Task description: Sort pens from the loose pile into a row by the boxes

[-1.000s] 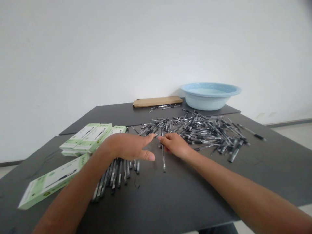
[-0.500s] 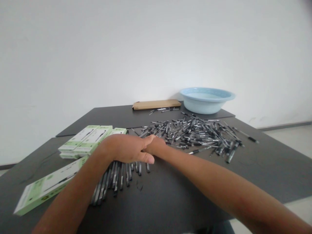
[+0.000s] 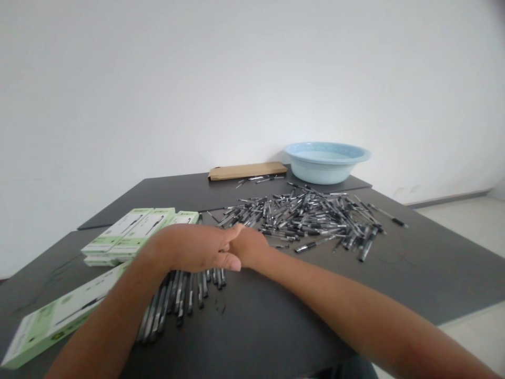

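Observation:
Several black and clear pens (image 3: 158, 310) lie side by side in a row on the dark table, their near ends pointing toward me. My left hand (image 3: 197, 247) stretches over this row, palm down, thumb apart and fingers reaching to the right; it hides the pens' far part. Right against its fingers is my right hand (image 3: 248, 246), whose own fingers are hidden behind the left hand. What the right hand touches or holds cannot be seen. Beyond both hands spreads a loose heap of pens (image 3: 307, 216).
White-and-green pen boxes (image 3: 134, 231) are stacked at the left, with another box (image 3: 67, 310) lying nearer. A flat brown cardboard piece (image 3: 246, 170) and a light blue basin (image 3: 327, 171) stand at the back by the wall. A few pens (image 3: 260, 179) lie before the cardboard.
The view has shifted slightly, so the table's contents appear farther left. Both hands remain together over the pen row, the right wrist a little lower in view.

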Available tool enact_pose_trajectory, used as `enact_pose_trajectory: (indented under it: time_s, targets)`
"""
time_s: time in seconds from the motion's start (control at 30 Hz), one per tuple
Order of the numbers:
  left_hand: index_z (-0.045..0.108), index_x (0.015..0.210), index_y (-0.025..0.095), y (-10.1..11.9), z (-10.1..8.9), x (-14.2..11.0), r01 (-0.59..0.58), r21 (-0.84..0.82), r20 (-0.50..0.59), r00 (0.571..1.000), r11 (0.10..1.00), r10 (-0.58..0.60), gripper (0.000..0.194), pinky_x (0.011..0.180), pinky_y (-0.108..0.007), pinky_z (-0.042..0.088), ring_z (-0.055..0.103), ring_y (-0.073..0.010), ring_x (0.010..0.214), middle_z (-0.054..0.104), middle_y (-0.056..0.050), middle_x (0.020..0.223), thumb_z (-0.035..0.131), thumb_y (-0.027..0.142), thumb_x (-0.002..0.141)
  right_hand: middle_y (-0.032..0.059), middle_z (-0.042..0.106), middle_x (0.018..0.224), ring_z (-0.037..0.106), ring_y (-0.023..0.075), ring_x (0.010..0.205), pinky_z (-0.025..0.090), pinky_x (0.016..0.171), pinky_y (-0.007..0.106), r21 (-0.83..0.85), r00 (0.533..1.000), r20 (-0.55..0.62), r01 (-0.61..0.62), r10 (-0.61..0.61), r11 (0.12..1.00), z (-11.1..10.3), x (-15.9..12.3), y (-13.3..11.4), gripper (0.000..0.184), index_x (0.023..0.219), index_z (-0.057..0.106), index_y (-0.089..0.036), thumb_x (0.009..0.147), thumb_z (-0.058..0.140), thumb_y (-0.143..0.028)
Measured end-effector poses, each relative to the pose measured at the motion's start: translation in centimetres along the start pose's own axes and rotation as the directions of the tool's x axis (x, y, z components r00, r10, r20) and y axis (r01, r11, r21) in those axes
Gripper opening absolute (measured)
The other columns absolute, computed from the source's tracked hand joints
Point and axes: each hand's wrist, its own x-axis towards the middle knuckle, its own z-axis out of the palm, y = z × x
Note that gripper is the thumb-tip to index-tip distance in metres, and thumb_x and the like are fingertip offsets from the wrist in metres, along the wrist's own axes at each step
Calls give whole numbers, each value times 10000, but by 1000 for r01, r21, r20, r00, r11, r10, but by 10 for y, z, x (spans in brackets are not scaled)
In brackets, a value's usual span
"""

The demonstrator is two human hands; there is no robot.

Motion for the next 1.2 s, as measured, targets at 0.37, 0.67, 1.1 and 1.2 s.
enact_pose_trajectory:
  time_s: [0.37,0.67,1.1,1.2]
  targets:
    - [62,1525,103,8,1,8,60,0,30,998,998,-60,828,936,-347,424,535,-292,1206,516,-180,1381,442,525,922,130,674,974,608,245,930,411,780,320,-456,978,-204,-127,36,881,-103,-12,101,252,991,638,-161,903,411,-224]
    - [100,1524,111,12,3,23,82,46,80,993,996,-86,802,868,-368,466,596,-307,1114,610,-193,1277,424,517,913,94,586,1116,515,250,1105,368,903,372,-574,982,14,162,-189,803,-86,-13,111,337,1167,637,-283,914,430,-198]
    - [174,1519,141,13,8,30,77,45,68,994,996,-80,767,903,-385,455,566,-315,1168,562,-186,1333,458,492,899,106,599,1079,543,270,1068,409,838,361,-655,984,48,160,-170,739,-95,-10,120,325,1097,666,-271,902,427,-169]
    - [208,1511,136,14,9,32,63,45,72,995,997,-66,752,888,-376,462,578,-314,1153,576,-187,1314,472,477,895,110,599,1069,543,271,1061,408,835,356,-660,985,41,152,-166,736,-95,-8,123,304,1080,672,-261,894,450,-168]
